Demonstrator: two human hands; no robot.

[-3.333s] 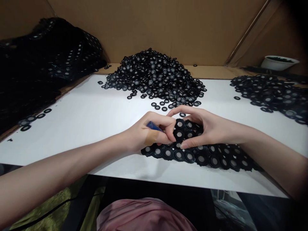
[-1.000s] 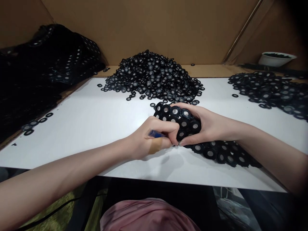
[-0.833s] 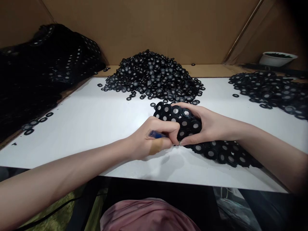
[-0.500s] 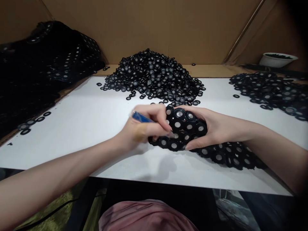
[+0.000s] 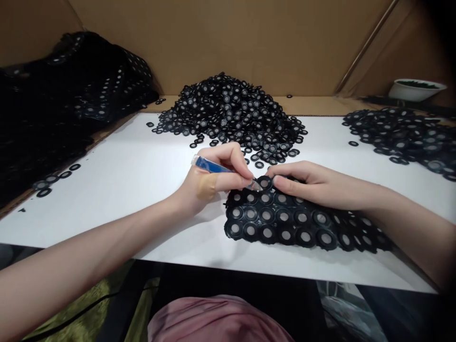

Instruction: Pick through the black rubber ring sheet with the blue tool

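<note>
My left hand (image 5: 223, 168) is closed around a slim blue pen-like tool (image 5: 210, 165) with a shiny pointed tip; its exact kind is unclear. That tip touches a black ring with a pale centre at the upper edge of a black rubber sheet (image 5: 267, 215). The sheet consists of joined rings in rows and lies on the white board. With thumb and fingers, my right hand (image 5: 302, 183) pinches the sheet's upper edge just right of the tip. Part of the sheet is hidden under my right hand and forearm. A tan bandage (image 5: 206, 186) covers the base of my left thumb.
Behind my hands rises a large heap of loose black rings (image 5: 228, 109). Another pile (image 5: 409, 137) sits at the right, near a white bowl (image 5: 416, 89). Dark stacked sheets (image 5: 107, 80) fill the left side. Cardboard walls (image 5: 249, 42) enclose the white board (image 5: 124, 147).
The sheet, curled up in my right hand before, now lies flatter toward the front edge. My right thumb has moved up to its upper edge, and the left hand's tool tip has risen slightly.
</note>
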